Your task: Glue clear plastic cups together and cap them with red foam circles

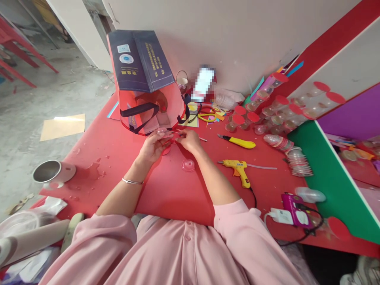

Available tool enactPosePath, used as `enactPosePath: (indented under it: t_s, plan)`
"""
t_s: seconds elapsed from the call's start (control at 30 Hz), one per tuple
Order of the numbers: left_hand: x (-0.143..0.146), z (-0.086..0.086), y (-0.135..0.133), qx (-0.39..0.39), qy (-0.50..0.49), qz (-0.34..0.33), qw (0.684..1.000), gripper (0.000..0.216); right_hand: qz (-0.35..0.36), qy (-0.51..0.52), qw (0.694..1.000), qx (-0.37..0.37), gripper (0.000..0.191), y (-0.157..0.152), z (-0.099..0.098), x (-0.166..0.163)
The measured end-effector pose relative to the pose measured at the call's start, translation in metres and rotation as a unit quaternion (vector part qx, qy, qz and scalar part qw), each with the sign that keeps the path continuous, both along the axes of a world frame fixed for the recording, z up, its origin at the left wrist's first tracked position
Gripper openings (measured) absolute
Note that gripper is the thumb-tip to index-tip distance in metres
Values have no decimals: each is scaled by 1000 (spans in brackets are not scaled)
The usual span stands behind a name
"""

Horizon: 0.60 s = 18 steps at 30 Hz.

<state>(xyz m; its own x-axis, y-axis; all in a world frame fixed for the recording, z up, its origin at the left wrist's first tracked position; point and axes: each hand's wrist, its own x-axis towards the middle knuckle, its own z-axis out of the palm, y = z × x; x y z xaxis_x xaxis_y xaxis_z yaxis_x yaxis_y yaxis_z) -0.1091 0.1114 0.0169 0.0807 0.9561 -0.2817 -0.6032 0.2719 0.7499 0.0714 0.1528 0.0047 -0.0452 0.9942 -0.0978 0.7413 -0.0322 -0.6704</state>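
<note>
My left hand [152, 148] is closed around a small clear plastic dome lid [162, 132], held just above the red table and in front of the bag. Close beside it, my right hand [189, 140] pinches at the lid's right side. What its fingertips grip is too small to make out. A thin pale stick [203, 139] shows by the right wrist; whether the hand touches it is unclear. Another clear dome lid [188, 165] lies on the table below the right hand.
A dark-and-red carry bag [142, 59] stands behind my hands. A yellow utility knife [242, 142] and a yellow glue gun [239, 170] lie to the right. Red-lidded clear cups [279, 103] and stacked lids [298, 162] line the right side. A metal mug [55, 173] stands at left.
</note>
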Motion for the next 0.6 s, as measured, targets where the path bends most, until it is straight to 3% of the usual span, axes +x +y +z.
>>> enactPosePath:
  t_s: [0.37,0.5,0.6]
  plan:
    - [4,-2,-2,48,-4,-1,999,27,81,-40,995,37,34,-5,2,3]
    - [6,-2,-3,64,6,-4,998,30,79,-63,994,49,39,-11,5,2]
    - [8,-2,-3,76,18,-5,997,28,77,-81,992,57,32,-16,9,1]
